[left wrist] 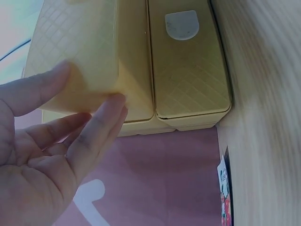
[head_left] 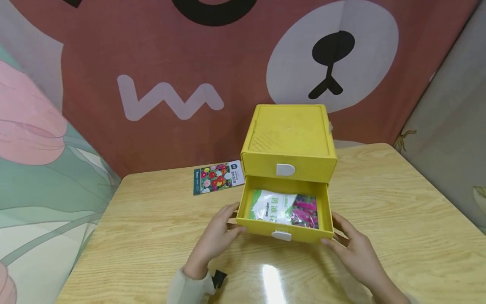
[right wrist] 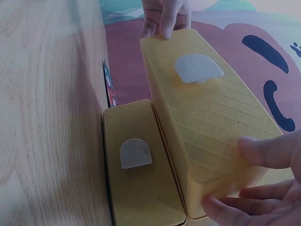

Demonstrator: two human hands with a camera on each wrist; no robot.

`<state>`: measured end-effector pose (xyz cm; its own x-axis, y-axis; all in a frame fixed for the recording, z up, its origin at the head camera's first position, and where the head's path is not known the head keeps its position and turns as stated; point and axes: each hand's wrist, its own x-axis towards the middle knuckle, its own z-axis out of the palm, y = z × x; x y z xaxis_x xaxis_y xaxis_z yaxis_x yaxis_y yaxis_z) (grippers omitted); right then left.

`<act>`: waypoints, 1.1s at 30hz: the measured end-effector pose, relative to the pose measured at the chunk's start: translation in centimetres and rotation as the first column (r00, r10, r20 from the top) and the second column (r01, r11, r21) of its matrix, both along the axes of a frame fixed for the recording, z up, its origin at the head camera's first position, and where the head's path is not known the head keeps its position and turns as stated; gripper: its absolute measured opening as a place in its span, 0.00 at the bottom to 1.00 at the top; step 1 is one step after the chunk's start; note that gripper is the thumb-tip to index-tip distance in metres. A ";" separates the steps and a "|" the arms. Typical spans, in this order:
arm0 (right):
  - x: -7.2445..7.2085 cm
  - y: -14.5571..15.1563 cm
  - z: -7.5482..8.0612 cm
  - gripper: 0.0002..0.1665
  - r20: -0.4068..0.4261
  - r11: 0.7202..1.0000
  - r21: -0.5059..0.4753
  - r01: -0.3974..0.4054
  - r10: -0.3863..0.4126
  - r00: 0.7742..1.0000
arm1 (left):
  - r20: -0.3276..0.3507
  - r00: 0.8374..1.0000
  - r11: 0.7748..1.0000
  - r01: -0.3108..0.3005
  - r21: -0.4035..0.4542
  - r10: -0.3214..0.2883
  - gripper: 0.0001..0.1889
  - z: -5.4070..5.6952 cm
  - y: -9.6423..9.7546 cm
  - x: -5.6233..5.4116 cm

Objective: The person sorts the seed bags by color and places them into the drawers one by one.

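A yellow drawer (head_left: 248,228) is pulled out from a yellow drawer cabinet (head_left: 290,126); its front carries a white tab handle (head_left: 281,235). Inside it lies a glossy packet (head_left: 275,207), white and green with a pink flower picture. My left hand (head_left: 216,234) holds the drawer's front left corner, thumb on the front face and fingers along the side. At the front right corner my right hand (head_left: 355,249) grips likewise, its thumb (right wrist: 263,149) against the front panel. Below the pulled-out drawer, a closed drawer (right wrist: 136,188) shows in both wrist views.
A flower seed packet (head_left: 218,177) with colourful blooms lies on the wooden table (head_left: 159,223), left of the cabinet. Another closed drawer front (head_left: 258,164) sits above the pulled-out one. A cloth (head_left: 171,50) with a cartoon bear hangs behind the table.
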<state>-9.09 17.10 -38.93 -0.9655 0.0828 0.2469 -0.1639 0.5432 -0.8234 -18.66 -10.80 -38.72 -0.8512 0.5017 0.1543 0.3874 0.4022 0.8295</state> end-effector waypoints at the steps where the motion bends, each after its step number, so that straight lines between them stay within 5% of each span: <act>1: -0.1 0.0 0.0 0.34 -0.005 1.000 -0.005 -0.002 0.002 1.000 | 0.001 1.000 1.000 -0.006 0.000 0.006 0.29 0.0 0.1 -0.1; 8: -1.0 0.2 0.2 0.32 -0.018 0.998 -0.066 -0.016 0.015 1.000 | 0.029 0.998 0.999 -0.048 0.014 0.048 0.27 1.1 0.8 -0.3; 11: -1.2 0.3 0.3 0.30 -0.016 0.995 -0.096 -0.016 0.015 1.000 | 0.007 0.999 0.998 -0.054 0.030 0.054 0.26 0.2 0.8 -1.0; 24: -2.4 0.5 0.4 0.24 0.019 0.986 -0.139 0.097 -0.096 0.995 | -0.090 0.981 0.984 -0.170 0.056 0.174 0.20 -0.1 2.1 -1.9; 33: -4.6 2.7 -2.9 0.18 -0.023 0.972 -0.156 0.176 -0.182 0.983 | -0.155 0.946 0.959 -0.280 0.045 0.284 0.16 0.1 3.5 -2.7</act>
